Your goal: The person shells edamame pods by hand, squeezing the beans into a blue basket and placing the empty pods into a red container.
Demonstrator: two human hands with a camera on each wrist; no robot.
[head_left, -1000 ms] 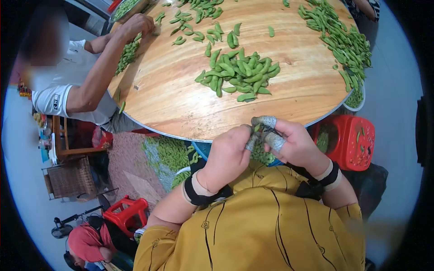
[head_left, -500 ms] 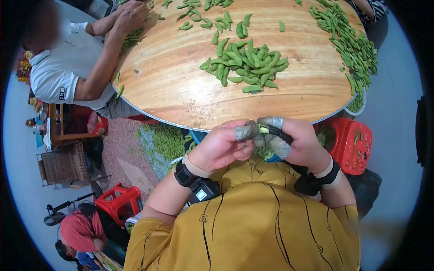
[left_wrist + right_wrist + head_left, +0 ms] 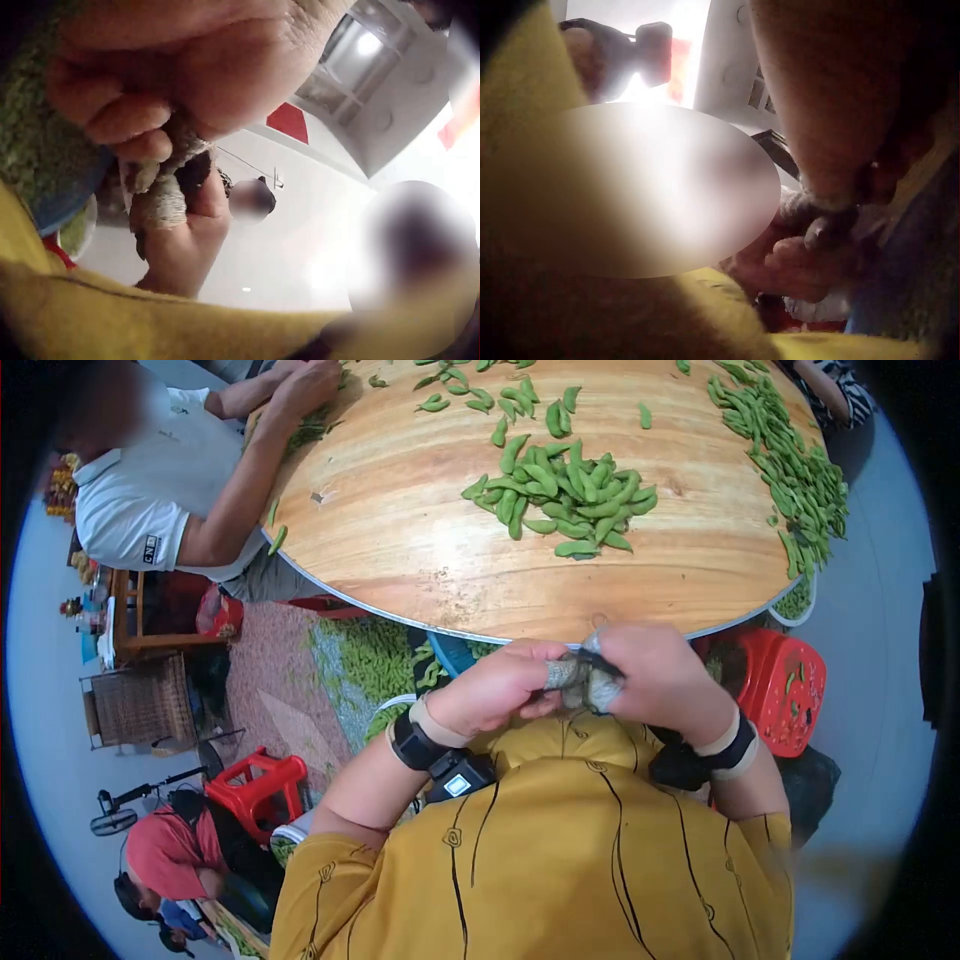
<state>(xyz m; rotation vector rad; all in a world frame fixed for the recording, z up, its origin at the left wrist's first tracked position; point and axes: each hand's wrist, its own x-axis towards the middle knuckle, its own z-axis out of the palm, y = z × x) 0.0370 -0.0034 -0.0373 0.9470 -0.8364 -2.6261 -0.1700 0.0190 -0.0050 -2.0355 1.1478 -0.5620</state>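
Note:
My left hand point(image 3: 495, 685) and right hand point(image 3: 660, 670) meet just off the near table edge, thumbs and fingertips together. Grey wrapping covers several fingertips; one wrapped finger point(image 3: 166, 206) of the right hand shows in the left wrist view. Between them the fingers pinch a small bean pod, mostly hidden now. A dark strip point(image 3: 600, 663) lies against the right fingers; I cannot tell what it is. In the dim right wrist view, the left fingers point(image 3: 802, 259) curl in. Beyond the hands, a heap of green bean pods point(image 3: 575, 500) lies on the round wooden table point(image 3: 400, 550).
A blue basin point(image 3: 452, 655) sits below the table edge. More pods point(image 3: 790, 470) are heaped along the table's right side, above a white bowl point(image 3: 797, 603). A red stool point(image 3: 795, 695) stands at right. A person in a white shirt point(image 3: 150, 500) sits at left.
A pale bean that showed between the fingertips half a second ago is now covered. The right hand has turned over further, back upward, and the fingertips have closed in together.

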